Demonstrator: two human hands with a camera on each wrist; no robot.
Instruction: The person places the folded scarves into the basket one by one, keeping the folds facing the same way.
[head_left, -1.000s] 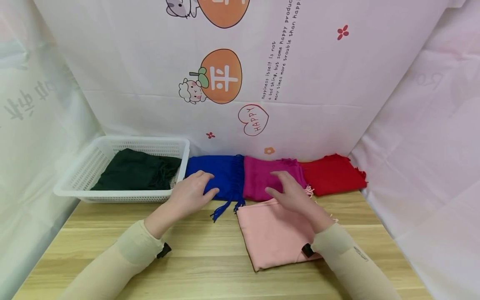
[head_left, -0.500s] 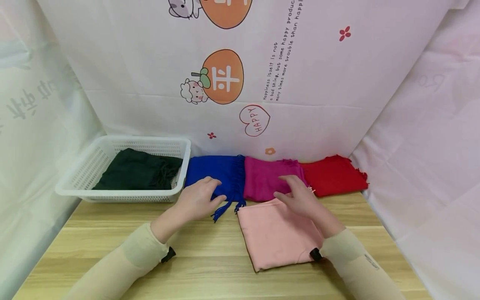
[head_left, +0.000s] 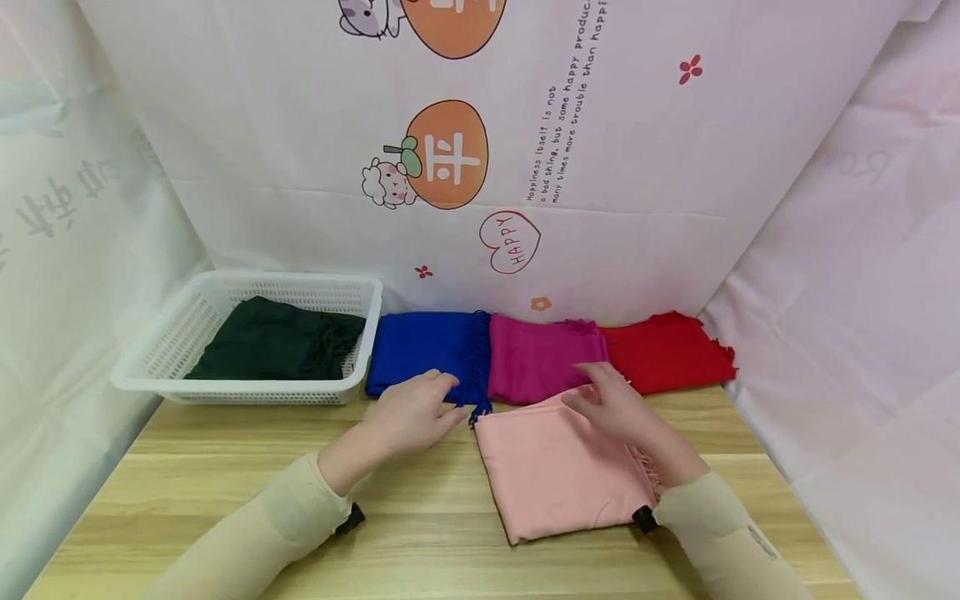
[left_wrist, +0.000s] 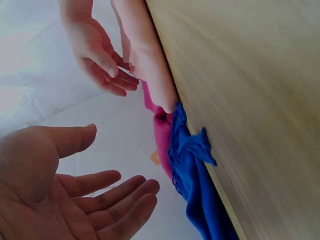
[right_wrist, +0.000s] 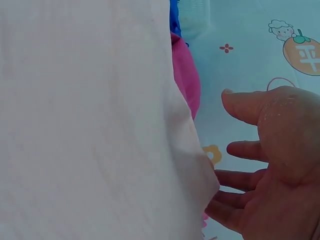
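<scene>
In the head view a folded pink scarf (head_left: 558, 471) lies on the wooden table, fringe along its right side. My right hand (head_left: 618, 406) hovers over its far right corner with fingers spread and nothing held; the right wrist view shows those fingers (right_wrist: 240, 180) beside the scarf's edge, and whether they touch it I cannot tell. In front of the folded blue scarf (head_left: 427, 346), my left hand (head_left: 416, 408) is held above the table, its fingers relaxed and holding nothing. The left wrist view has the left palm (left_wrist: 65, 200) facing up with the blue fringe (left_wrist: 192, 147) beyond it.
Behind the pink scarf, a folded magenta scarf (head_left: 543, 358) and a red one (head_left: 667, 352) lie in a row with the blue. A white plastic basket (head_left: 150, 385) at the left holds a dark green scarf (head_left: 270, 342). White printed cloth (head_left: 300, 225) walls the table's back and sides.
Both hands have drawn back toward the person and slightly to the right, away from the blue and magenta scarves. The scarves and basket stay in place.
</scene>
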